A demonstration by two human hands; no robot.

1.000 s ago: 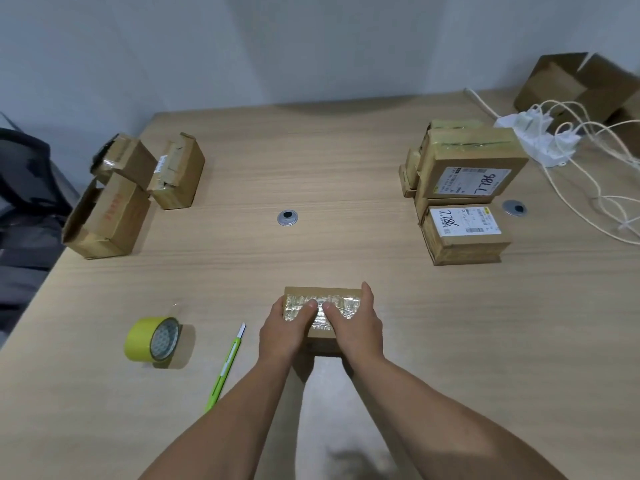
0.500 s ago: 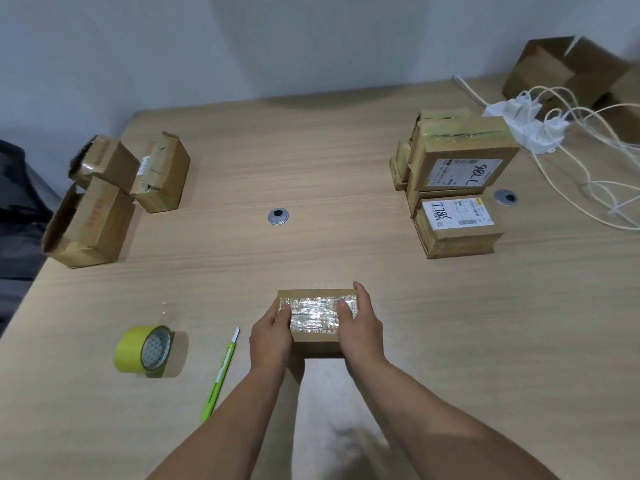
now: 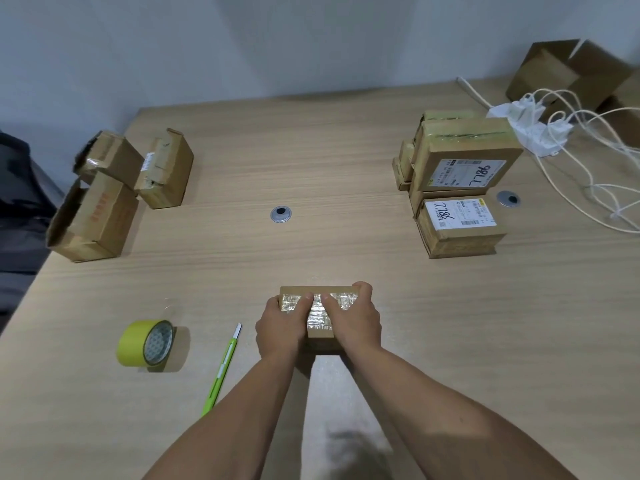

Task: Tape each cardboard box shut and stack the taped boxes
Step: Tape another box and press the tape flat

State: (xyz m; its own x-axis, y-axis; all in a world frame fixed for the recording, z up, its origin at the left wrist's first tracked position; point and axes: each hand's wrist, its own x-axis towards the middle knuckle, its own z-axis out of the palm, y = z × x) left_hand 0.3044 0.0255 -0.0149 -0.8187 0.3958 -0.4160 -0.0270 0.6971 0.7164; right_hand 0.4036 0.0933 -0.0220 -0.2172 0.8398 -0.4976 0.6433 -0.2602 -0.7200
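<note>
A small cardboard box (image 3: 319,315) with a strip of shiny clear tape across its top sits on the table in front of me. My left hand (image 3: 282,325) holds its left end, thumb pressed on the tape. My right hand (image 3: 353,320) holds the right end, fingers curled over the far corner and thumb on the tape. The two thumbs nearly meet at the middle. Taped boxes stand stacked at the right: a labelled box (image 3: 464,161) on top and another (image 3: 457,223) in front of it. Three more boxes (image 3: 93,220) with loose flaps lie at the far left.
A yellow tape roll (image 3: 143,342) stands on edge to my left, with a green utility knife (image 3: 223,367) between it and my arms. A white power strip (image 3: 530,129) with cables and a large open carton (image 3: 568,71) occupy the back right. A metal grommet (image 3: 280,214) sits mid-table.
My thumbs slid apart along the tape half a second ago and have come back together at the box's middle. The box has stayed in place.
</note>
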